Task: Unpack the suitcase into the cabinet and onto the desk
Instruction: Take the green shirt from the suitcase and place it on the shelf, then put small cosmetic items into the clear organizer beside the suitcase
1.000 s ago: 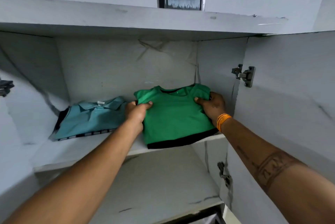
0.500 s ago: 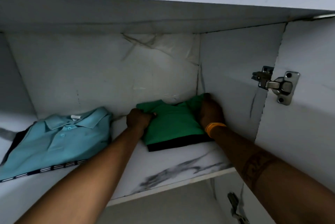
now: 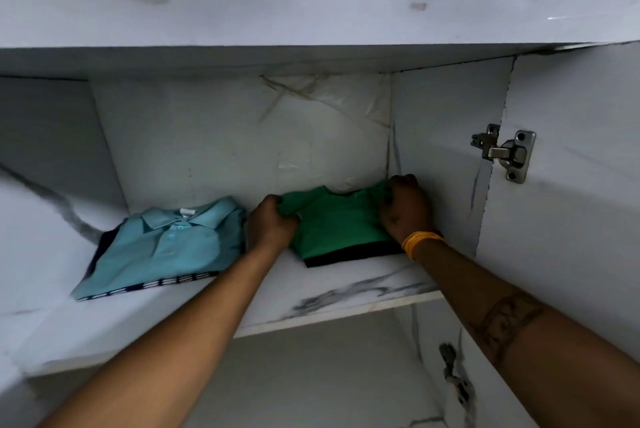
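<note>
- The left hand (image 3: 272,225) has its fingers curled round the left shoulder of the folded green shirt (image 3: 337,221), pinching the cloth.
- The right hand (image 3: 407,207) grips the shirt's right shoulder with bent fingers; an orange band (image 3: 420,242) circles that wrist.
- The green shirt lies flat on the cabinet shelf (image 3: 346,292), in its back right corner.
- A folded light-blue polo shirt (image 3: 166,247) lies just beside it on the left.
- A metal hinge (image 3: 504,152) sits on the open door at right.
</note>
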